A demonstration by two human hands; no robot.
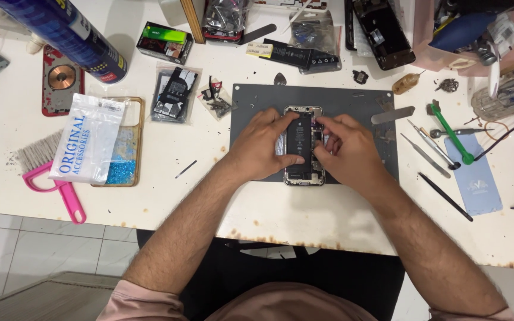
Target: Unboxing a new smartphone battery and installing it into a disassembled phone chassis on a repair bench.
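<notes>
On the grey rectangular work mat (251,101), an opened smartphone with a black battery (302,142) lies flat. Left hand (263,145) grips the phone's left edge, thumb pressing the battery. Right hand (346,148) pinches at the phone's right side; what its fingertips grasp cannot be told. Metal tweezers (426,154) lie near, right.

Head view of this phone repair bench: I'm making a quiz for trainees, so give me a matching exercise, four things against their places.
Things:
1. opened phone
2. pink brush
3. green-handled tool
4. blue spray can

Places:
A. far left corner of the table
B. on the grey mat, under both hands
C. right of the mat, among thin metal tools
D. left, near the table's front edge

Pairs: 1-B, 2-D, 3-C, 4-A. The left hand and right hand both rest on the phone.
</notes>
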